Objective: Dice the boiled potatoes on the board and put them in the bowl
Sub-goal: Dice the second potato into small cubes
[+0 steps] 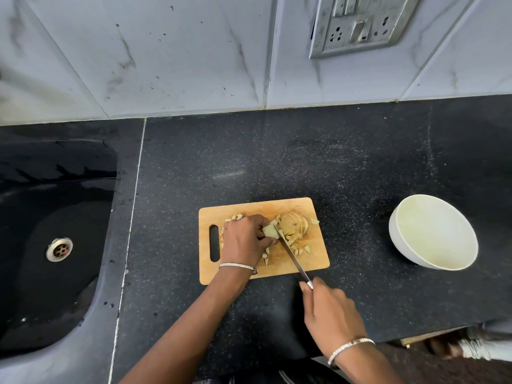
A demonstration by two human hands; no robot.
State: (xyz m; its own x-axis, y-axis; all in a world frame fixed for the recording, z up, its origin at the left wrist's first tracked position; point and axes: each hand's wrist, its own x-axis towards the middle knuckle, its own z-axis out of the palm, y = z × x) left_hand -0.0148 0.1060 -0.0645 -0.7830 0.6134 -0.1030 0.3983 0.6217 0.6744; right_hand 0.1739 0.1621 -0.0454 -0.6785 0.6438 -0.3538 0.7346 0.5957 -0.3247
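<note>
Potato dice [307,248] on board [277,207], bowl [435,231] apart

Tan wooden board [257,209], pale yellow potato [293,224], white bowl [399,239], black speckled counter [304,156]

A pale wooden board [302,261] is lying flat on the dark counter with its handle slot at the 9 o'clock end. A boiled potato [293,225] is resting toward its 1 o'clock corner, already cut into leaning slices. A smaller potato chunk [268,231] is sitting near the board's centre, pinched by the left hand [243,239], with the knife [291,253] angling in from 5 o'clock beside it, while small diced cubes [300,249] are lying scattered around 4 and 11 o'clock. A white bowl [432,234] is standing upright at the board's 3 o'clock, well apart from it.
</note>
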